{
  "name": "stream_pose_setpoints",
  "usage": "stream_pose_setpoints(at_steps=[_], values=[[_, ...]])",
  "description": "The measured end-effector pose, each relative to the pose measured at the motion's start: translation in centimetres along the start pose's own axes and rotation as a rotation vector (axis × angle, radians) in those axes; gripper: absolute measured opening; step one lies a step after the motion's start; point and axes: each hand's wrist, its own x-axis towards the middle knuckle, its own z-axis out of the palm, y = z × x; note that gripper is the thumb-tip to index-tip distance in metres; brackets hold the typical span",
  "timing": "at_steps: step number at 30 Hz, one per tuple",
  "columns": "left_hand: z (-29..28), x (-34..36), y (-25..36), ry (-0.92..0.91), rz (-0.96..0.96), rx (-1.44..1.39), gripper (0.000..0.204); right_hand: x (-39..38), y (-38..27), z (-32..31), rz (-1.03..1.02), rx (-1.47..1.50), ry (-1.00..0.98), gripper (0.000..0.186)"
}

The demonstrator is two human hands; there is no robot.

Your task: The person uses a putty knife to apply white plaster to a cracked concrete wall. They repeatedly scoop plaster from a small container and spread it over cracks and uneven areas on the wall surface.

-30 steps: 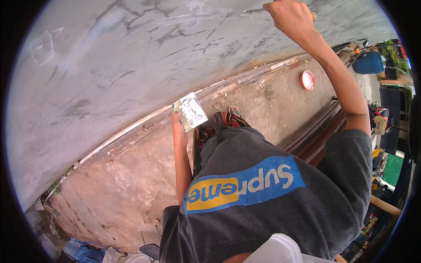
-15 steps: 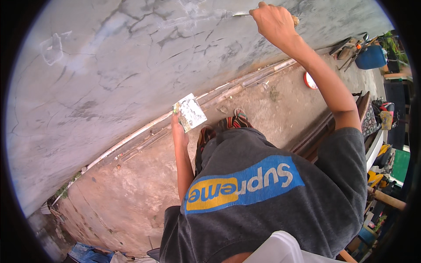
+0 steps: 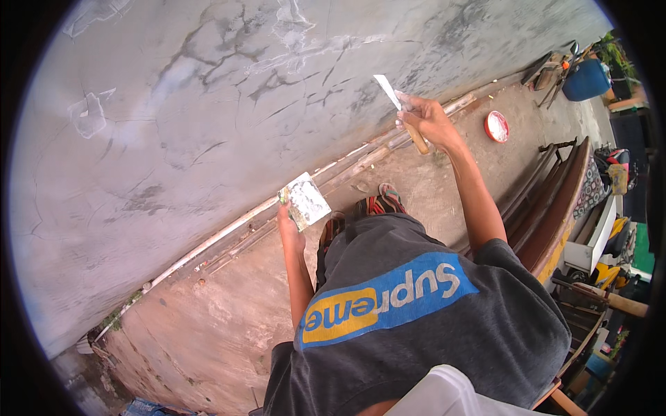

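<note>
My right hand (image 3: 430,123) is closed around the wooden handle of a putty knife (image 3: 387,91), whose pale blade points up and to the left, apart from the wall. Lower and to the left, my left hand (image 3: 288,227) grips the edge of a small flat board (image 3: 305,201) smeared with white putty. In front of me the grey plastered wall (image 3: 194,145) carries dark cracks and several whitish filler patches. One such patch (image 3: 291,31) lies high on the wall, with streaks running from it to the right.
Pipes (image 3: 215,232) run along the foot of the wall. A red-rimmed tub (image 3: 497,127) with white stuff inside stands on the concrete floor (image 3: 229,312). At the right are a wooden bench (image 3: 548,222) and a blue barrel (image 3: 587,80).
My right hand has come down and away from the wall with the putty knife, whose blade was against the wall before. The board in my left hand has shifted slightly lower.
</note>
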Motion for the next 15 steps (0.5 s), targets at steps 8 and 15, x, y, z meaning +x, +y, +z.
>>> stream_pose_setpoints(at_steps=[8, 15], values=[[0.4, 1.5, 0.4, -0.080, -0.006, 0.052, 0.050, 2.7, -4.2, -0.9, 0.124, 0.163, -0.042, 0.039], [0.3, 1.3, 0.0, -0.056, -0.006, 0.005, 0.047, 5.9, -7.0, -2.3, 0.140, 0.055, -0.121, 0.027]])
